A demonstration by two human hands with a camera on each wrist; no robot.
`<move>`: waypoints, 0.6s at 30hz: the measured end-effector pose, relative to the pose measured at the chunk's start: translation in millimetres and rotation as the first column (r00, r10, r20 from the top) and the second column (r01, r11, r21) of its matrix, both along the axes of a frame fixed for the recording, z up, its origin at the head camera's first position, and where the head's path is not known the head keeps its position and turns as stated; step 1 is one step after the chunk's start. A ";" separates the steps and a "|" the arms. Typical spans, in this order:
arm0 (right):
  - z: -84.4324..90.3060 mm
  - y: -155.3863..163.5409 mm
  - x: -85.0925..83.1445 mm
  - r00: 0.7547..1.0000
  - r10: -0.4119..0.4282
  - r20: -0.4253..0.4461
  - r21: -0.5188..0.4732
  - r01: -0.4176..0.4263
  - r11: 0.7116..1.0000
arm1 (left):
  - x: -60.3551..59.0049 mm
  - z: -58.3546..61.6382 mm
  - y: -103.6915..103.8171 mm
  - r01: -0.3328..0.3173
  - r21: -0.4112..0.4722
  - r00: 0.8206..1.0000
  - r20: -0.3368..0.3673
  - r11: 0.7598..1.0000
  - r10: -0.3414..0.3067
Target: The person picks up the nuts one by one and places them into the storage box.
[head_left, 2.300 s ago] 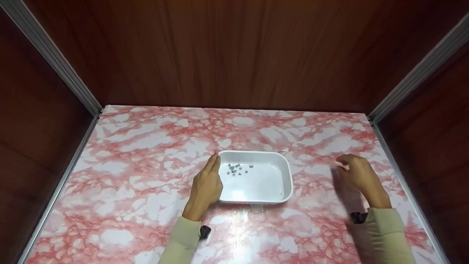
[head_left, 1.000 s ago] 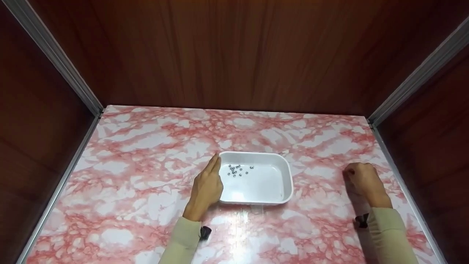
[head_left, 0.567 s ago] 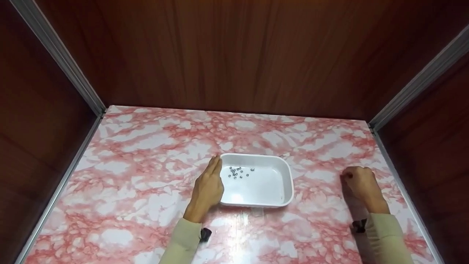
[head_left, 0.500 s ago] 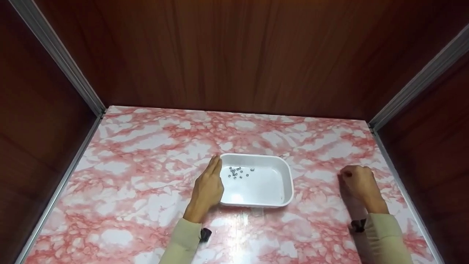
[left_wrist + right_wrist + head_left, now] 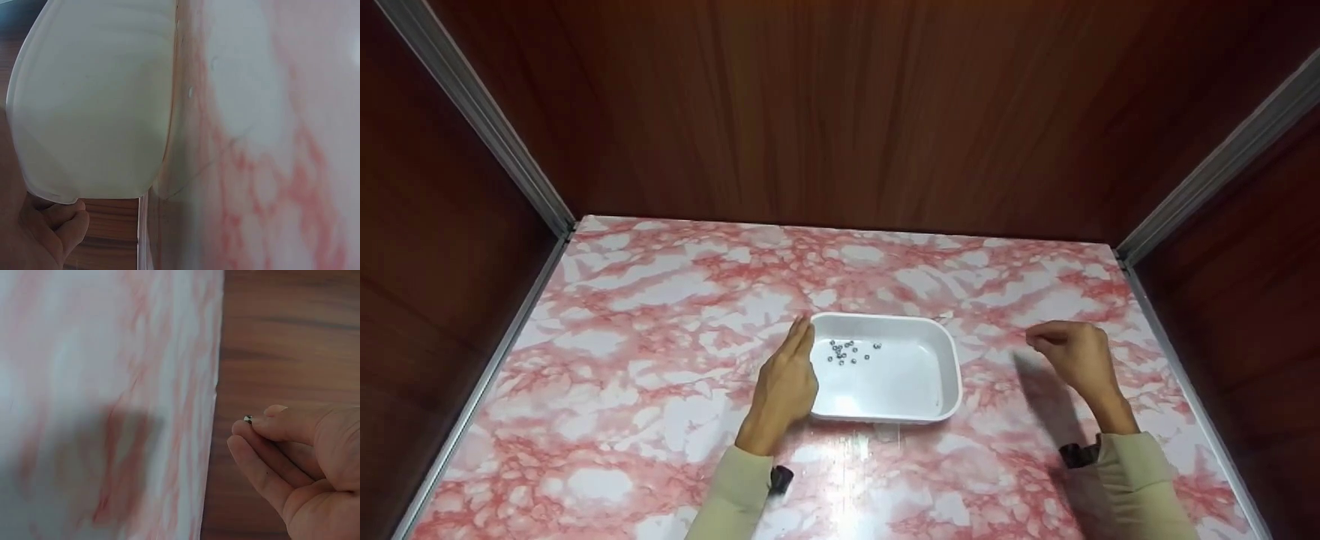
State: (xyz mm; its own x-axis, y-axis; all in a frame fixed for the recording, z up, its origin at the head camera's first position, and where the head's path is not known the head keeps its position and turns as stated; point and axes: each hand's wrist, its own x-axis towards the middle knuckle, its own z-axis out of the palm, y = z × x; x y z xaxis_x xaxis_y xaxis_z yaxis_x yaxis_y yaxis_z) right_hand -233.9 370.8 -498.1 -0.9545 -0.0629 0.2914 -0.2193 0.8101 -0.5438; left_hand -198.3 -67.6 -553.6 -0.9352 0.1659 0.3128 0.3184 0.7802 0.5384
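A white rectangular tray (image 5: 900,390) rests on the marbled tabletop, with several small metal nuts (image 5: 840,354) scattered at its left end. My left hand (image 5: 786,382) lies along the tray's left end, its fingers fairly straight against the side. In the left wrist view its fingertips (image 5: 79,211) are right at the tray's corner, below the rim. To the right of the tray, my right hand (image 5: 1072,356) is raised over the table, its shadow below. Thumb and index finger pinch a tiny shiny metal nut (image 5: 248,419), partly hidden by the fingertips.
The red-and-white marbled table (image 5: 660,300) is bounded by dark wood panels (image 5: 840,112) at the back and both sides. Metal rails (image 5: 480,112) run along the panel corners. Light glares off the table in front of the tray.
My right hand moved from low near the right side of the table up and left, toward the tray, thumb and index finger now extended. The left hand and tray keep their place.
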 end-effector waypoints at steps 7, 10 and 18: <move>9.5 -19.2 0.9 0.985 0.068 0.158 -0.225 -0.031 0.974 | -0.7 -0.2 -0.4 -0.002 -0.012 1.000 -0.023 1.000 0.002; 12.7 -28.0 0.1 0.972 0.109 0.209 -0.314 -0.039 0.949 | -0.3 -0.1 -0.5 -0.002 -0.012 1.000 -0.021 1.000 0.002; 22.6 -54.8 -3.8 0.952 0.184 0.243 -0.479 -0.047 0.877 | 1.7 0.8 -1.1 0.018 0.007 1.000 0.001 1.000 -0.018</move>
State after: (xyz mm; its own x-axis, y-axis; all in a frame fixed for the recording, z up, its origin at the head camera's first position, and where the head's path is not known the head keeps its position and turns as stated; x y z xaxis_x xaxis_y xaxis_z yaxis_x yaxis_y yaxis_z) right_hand -237.7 316.0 -475.5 -0.9939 -0.1014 0.0440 -0.0835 0.4283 -0.8998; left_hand -196.6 -68.8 -552.8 -0.9325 0.1807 0.3126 0.3318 0.7704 0.5444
